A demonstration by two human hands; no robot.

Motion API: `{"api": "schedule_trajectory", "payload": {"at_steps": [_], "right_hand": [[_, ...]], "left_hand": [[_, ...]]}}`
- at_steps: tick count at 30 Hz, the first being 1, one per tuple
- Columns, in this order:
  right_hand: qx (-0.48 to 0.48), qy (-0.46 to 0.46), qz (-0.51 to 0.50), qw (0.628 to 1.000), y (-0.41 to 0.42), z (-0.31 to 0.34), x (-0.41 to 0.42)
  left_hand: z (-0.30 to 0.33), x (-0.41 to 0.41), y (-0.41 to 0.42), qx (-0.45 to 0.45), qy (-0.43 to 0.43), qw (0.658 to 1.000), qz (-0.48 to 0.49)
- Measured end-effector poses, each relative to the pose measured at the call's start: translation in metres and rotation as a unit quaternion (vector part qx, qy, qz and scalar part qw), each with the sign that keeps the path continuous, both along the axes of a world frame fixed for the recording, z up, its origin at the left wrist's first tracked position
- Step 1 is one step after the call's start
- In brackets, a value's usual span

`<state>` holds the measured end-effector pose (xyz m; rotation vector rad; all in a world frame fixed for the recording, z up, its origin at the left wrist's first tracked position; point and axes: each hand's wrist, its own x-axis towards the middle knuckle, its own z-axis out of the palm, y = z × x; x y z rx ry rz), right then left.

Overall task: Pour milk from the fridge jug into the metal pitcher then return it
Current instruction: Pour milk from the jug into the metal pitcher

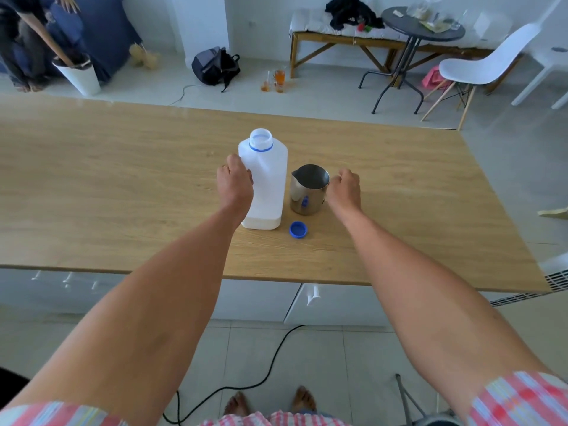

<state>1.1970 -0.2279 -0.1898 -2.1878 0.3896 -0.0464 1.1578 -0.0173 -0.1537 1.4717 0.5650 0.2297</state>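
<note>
Cap [298, 230]: on tabletop [123, 186], nearest.
Left hand [235, 182]: curled around uncapped jug [264, 182].
Right hand [345, 187]: curled at pitcher [309, 190], grip hidden.

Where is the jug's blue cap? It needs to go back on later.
In the head view the blue cap lies on the wooden table, just in front of the metal pitcher and right of the milk jug's base.
</note>
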Motion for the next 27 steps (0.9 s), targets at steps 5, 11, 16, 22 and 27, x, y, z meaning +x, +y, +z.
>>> {"api": "schedule_trajectory", "payload": {"at_steps": [5,11,16,22,27], "right_hand": [[-0.047,0.095,0.058,0.993,-0.015,-0.001,0.008],[0.021,0.108,0.059,0.992,-0.011,-0.011,-0.004],[0.133,0.143,0.063,0.979,0.001,-0.013,-0.018],[0.185,0.150,0.036,0.971,0.011,-0.010,-0.024],[0.189,0.146,0.002,0.971,0.016,-0.008,-0.025]], "left_hand": [[0.000,0.000,-0.001,-0.009,-0.004,1.000,0.006],[0.002,-0.002,-0.002,0.001,-0.007,1.000,-0.002],[0.005,-0.004,-0.001,0.017,0.009,1.000,-0.017],[0.008,-0.004,0.000,0.018,-0.010,0.999,-0.035],[0.029,-0.003,0.006,0.080,-0.026,0.995,-0.058]]}}
